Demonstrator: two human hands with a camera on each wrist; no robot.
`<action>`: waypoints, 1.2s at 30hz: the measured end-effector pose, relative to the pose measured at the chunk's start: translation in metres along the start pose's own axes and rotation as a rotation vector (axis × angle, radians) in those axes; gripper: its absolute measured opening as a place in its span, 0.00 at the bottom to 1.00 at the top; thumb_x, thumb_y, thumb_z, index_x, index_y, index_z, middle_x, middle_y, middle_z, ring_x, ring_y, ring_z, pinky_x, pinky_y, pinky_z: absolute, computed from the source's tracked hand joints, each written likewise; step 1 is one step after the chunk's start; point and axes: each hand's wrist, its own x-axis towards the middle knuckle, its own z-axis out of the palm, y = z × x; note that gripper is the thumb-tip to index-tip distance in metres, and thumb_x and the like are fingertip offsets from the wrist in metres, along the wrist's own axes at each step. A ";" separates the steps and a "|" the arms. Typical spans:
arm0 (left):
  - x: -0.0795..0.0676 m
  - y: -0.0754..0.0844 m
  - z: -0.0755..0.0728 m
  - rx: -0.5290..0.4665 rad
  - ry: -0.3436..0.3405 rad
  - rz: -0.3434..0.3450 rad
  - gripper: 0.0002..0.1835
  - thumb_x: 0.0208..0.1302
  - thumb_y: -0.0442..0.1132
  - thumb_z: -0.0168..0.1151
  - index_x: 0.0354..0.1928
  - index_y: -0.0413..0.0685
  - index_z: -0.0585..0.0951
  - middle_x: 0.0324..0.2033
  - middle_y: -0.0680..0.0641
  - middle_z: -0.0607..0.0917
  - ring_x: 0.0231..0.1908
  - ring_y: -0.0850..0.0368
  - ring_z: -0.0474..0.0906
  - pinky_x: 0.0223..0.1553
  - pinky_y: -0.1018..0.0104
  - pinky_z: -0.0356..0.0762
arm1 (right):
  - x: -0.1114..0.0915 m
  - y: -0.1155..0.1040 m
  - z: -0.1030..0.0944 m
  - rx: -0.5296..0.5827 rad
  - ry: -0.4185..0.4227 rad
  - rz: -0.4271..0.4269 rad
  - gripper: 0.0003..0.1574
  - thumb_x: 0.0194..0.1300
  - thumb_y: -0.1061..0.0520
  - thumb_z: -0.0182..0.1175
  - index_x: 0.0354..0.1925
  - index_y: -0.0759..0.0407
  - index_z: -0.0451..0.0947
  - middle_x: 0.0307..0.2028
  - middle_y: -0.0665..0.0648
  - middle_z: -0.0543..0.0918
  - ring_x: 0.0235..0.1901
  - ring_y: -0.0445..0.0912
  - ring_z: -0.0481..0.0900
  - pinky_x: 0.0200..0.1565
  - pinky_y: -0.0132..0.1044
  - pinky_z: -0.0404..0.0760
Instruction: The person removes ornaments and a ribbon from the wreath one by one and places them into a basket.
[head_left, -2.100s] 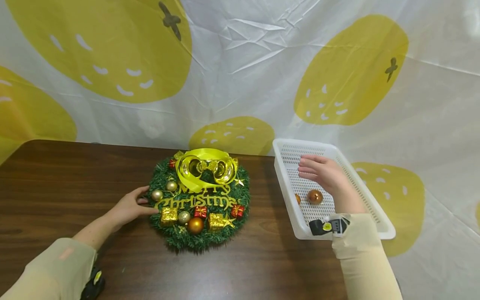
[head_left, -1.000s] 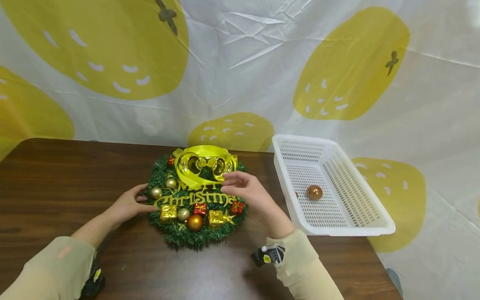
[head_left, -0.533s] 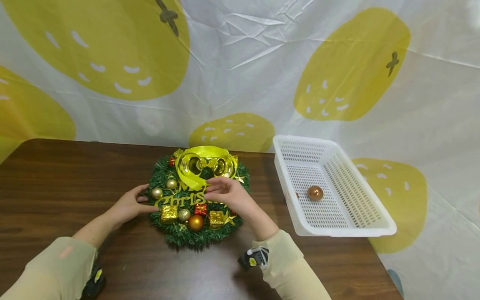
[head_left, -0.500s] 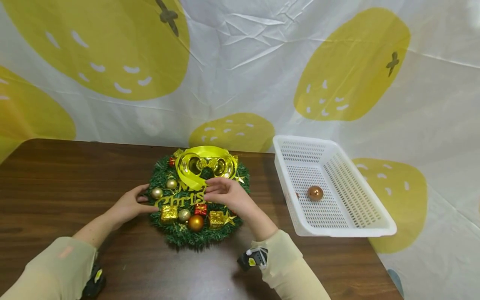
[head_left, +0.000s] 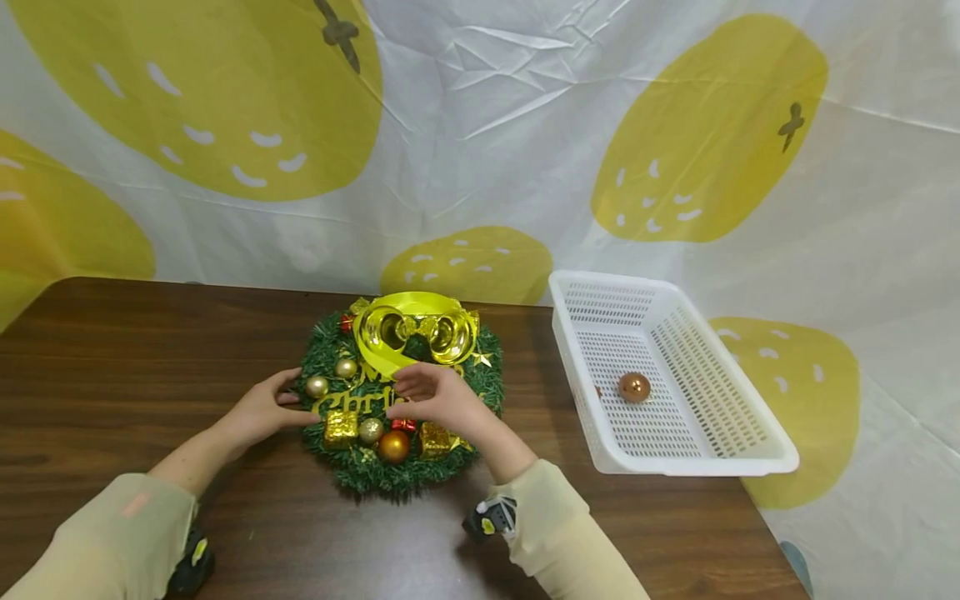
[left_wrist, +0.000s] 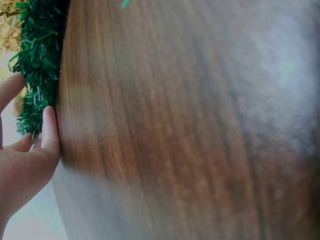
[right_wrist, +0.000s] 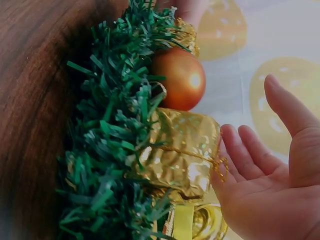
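Nearest, two pale sleeves (head_left: 570, 525) are reaching in over the brown table (head_left: 247, 533), each wrist carrying a small camera (head_left: 491, 518). The wreath (head_left: 375, 473) is lying flat left of the table's middle, with an orange ball (head_left: 394, 447) sitting on its near side between a left gold box (head_left: 341, 427) and a right gold box (head_left: 434, 439).

The left hand (head_left: 258, 412) is resting at the wreath's left edge, thumb and fingers spread apart and touching the green, not clamping it. The right hand (head_left: 442, 402) is hovering over the lettering (head_left: 356, 404), fingers loosely extended, thumb apart, gripping nothing; whether it is brushing the right gold box, I cannot tell. The hands are staying well apart from each other.

Farther back, a yellow ribbon (head_left: 411, 300) and shiny bells (head_left: 452, 337) are lying across the wreath's far part. To the right, a white basket (head_left: 686, 465) is holding a copper ball (head_left: 634, 387). A lemon-print cloth (head_left: 465, 150) is hanging behind.

As I judge it, the right hand or its camera could be snagging the box's thin gold cord if it dips, tugging the box loose. A hard sideways push there could be sliding the wreath, since the left hand's light touch is giving little hold.
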 end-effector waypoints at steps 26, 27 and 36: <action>0.002 -0.004 0.000 -0.010 -0.001 -0.004 0.52 0.57 0.43 0.66 0.71 0.31 0.43 0.67 0.26 0.52 0.63 0.32 0.59 0.55 0.47 0.72 | 0.008 -0.001 0.031 -0.373 -0.059 -0.043 0.29 0.50 0.56 0.72 0.52 0.58 0.78 0.49 0.55 0.82 0.47 0.45 0.80 0.50 0.29 0.76; 0.002 -0.004 0.000 -0.010 -0.001 -0.005 0.52 0.57 0.43 0.66 0.71 0.31 0.43 0.67 0.26 0.52 0.63 0.32 0.59 0.55 0.47 0.72 | 0.008 -0.002 0.032 -0.391 -0.063 -0.047 0.28 0.50 0.57 0.72 0.51 0.58 0.78 0.48 0.54 0.83 0.47 0.44 0.80 0.49 0.28 0.76; 0.001 -0.002 0.001 0.001 0.018 -0.006 0.52 0.56 0.43 0.67 0.71 0.30 0.44 0.67 0.26 0.54 0.62 0.32 0.60 0.57 0.46 0.70 | 0.009 -0.005 0.034 -0.447 -0.051 -0.041 0.18 0.52 0.56 0.70 0.44 0.56 0.83 0.40 0.53 0.86 0.38 0.41 0.81 0.42 0.26 0.76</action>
